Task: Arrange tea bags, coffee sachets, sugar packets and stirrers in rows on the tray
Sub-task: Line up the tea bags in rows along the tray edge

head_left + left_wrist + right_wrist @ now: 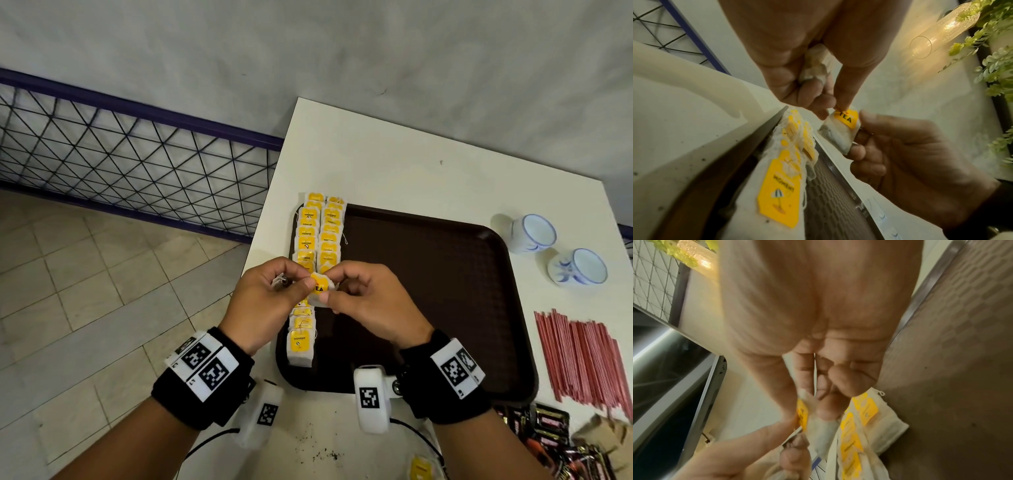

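Observation:
Over the tray's left side, both hands hold one tea bag [321, 297] [838, 138] with a yellow "TEA" tag. My left hand [308, 281] [831, 111] pinches the tag and keeps a crumpled white wad [816, 65] in its palm. My right hand [333, 292] [813, 410] pinches the bag's right edge. Two rows of yellow-tagged tea bags [318, 236] [789, 170] [855, 426] run along the left of the dark brown tray [428, 291]. Red stirrers [582, 359] lie on the table to the tray's right. Dark coffee sachets [548, 431] and brown sugar packets [603, 438] are piled at the near right.
Two white and blue cups [532, 233] [577, 270] lie on their sides beyond the stirrers. A loose tea bag [419, 467] sits on the white table [376, 154] near me. The table's left edge drops to a tiled floor; a wire fence [120, 164] stands at the left.

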Motion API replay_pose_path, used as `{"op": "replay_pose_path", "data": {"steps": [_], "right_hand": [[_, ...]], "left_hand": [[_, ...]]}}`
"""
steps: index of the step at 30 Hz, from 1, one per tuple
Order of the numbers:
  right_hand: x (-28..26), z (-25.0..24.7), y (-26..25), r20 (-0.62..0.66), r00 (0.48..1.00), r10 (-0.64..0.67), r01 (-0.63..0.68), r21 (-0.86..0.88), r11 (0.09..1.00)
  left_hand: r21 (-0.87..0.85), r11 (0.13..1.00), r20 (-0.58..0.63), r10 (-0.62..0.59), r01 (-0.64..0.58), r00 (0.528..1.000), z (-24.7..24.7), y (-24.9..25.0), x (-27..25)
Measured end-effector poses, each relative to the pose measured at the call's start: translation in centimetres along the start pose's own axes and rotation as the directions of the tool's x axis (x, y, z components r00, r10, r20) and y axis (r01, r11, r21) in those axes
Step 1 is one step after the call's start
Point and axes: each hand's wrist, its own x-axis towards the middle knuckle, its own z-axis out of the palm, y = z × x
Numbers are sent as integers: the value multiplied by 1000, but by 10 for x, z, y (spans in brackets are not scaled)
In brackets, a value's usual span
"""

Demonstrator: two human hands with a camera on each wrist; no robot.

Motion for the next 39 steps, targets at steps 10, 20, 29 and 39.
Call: {"op": "replay_pose_path", "data": {"steps": [10, 20, 29, 39], "right_hand": [[-1, -9, 19, -111, 954, 280, -267, 118, 957], [15, 6, 27, -119, 920, 373, -378, -23, 925], [24, 16, 30, -276, 905, 325, -372, -138, 918], [4, 23, -18, -131, 980, 152, -156, -25, 987]], "left_hand": [[-75, 985, -31, -157, 155, 987, -8, -6, 1], [-152, 959, 12, -238, 237, 971, -6, -11, -2], [-458, 832, 92, -307, 314, 947, -10, -5, -3], [-482, 845, 203, -149, 231, 968, 1, 6, -5]]}}
